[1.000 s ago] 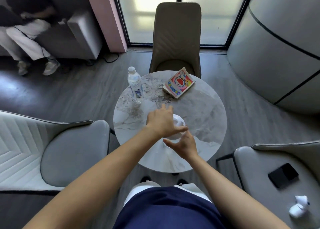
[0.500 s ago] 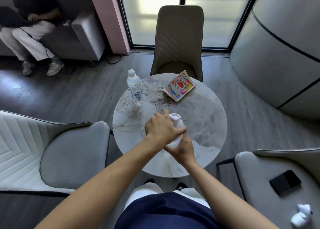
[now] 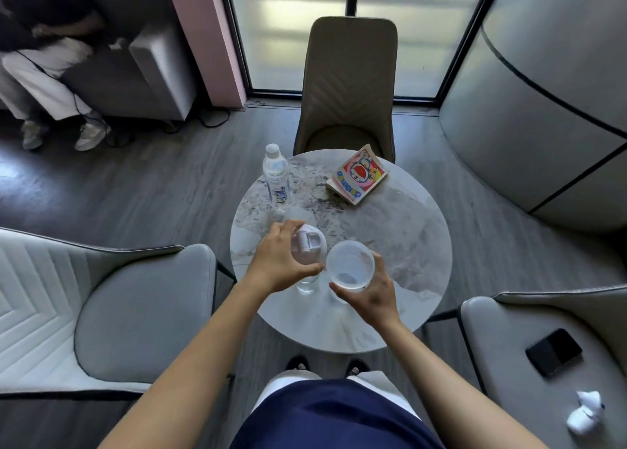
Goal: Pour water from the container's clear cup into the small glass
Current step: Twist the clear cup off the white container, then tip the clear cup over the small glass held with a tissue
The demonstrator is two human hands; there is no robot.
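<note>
My left hand (image 3: 276, 262) grips the container's white-topped part (image 3: 308, 243) from the left, a little above the round marble table (image 3: 407, 245). My right hand (image 3: 371, 294) holds the clear cup (image 3: 350, 266) from below and the right; its open mouth faces up toward me. The cup sits just right of the white-topped part, and the two nearly touch. A small clear glass (image 3: 307, 287) stands on the table below my left hand, partly hidden by my fingers. I cannot tell how much water is in the cup.
A water bottle (image 3: 276, 178) stands at the table's far left, and a comic book (image 3: 359, 173) lies at its far edge. Grey armchairs flank the table; the right one (image 3: 509, 346) holds a black phone (image 3: 553, 352). A brown chair (image 3: 346, 85) stands behind. A person sits far left.
My hands were closed together on the container. They have now come apart: my right hand holds the clear cup to the right, and my left holds the white-topped part.
</note>
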